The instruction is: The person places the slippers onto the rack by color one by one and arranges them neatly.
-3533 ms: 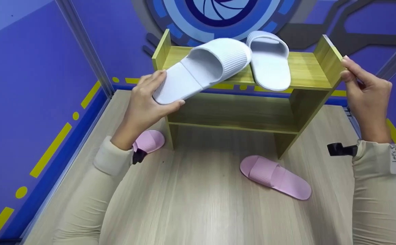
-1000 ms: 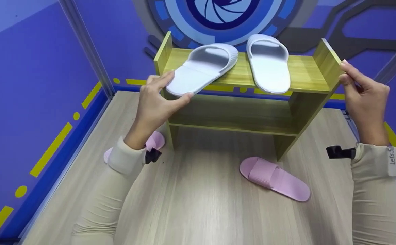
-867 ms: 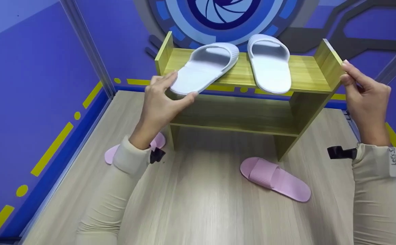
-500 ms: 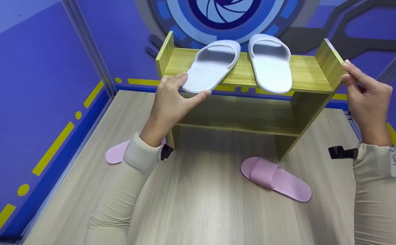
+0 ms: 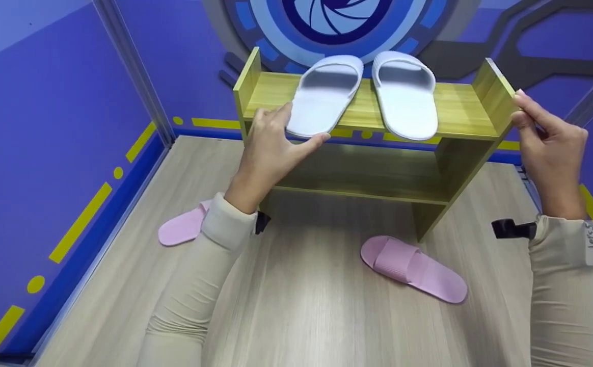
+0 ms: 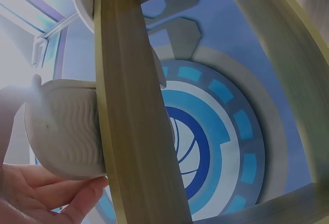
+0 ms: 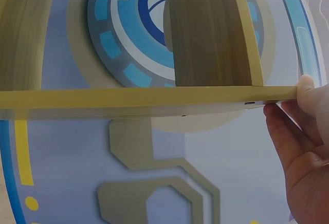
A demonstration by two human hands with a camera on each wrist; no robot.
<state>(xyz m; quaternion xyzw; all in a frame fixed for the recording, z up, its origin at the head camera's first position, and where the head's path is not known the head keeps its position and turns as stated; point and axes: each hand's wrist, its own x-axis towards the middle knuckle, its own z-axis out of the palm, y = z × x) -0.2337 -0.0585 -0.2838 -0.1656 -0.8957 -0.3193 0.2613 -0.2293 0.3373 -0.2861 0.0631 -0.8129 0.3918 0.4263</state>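
My left hand [image 5: 271, 148] holds a white slipper [image 5: 322, 102] by its heel, thumb on one side and fingers on the other. That slipper lies on the top board of a wooden rack [image 5: 459, 107], toe to the back wall, its heel reaching past the front edge. In the left wrist view the ridged sole [image 6: 67, 129] shows beside the board. Just right of it a second white slipper [image 5: 407, 102] rests on the same board, also toe-back. My right hand [image 5: 551, 148] pinches the upper edge of the rack's right side panel [image 7: 277, 93] between thumb and fingers.
A pink slipper [image 5: 413, 267] lies on the wood-grain floor [image 5: 317, 306] before the rack's right leg. Another pink slipper [image 5: 182, 228] lies at the left, partly hidden by my left sleeve. Blue-purple walls [image 5: 47, 127] stand around the rack.
The left white slipper has come down from a raised tilt onto the top board, turned toe-back and shifted right toward its mate. My left hand moved right with it. The right hand stayed put.
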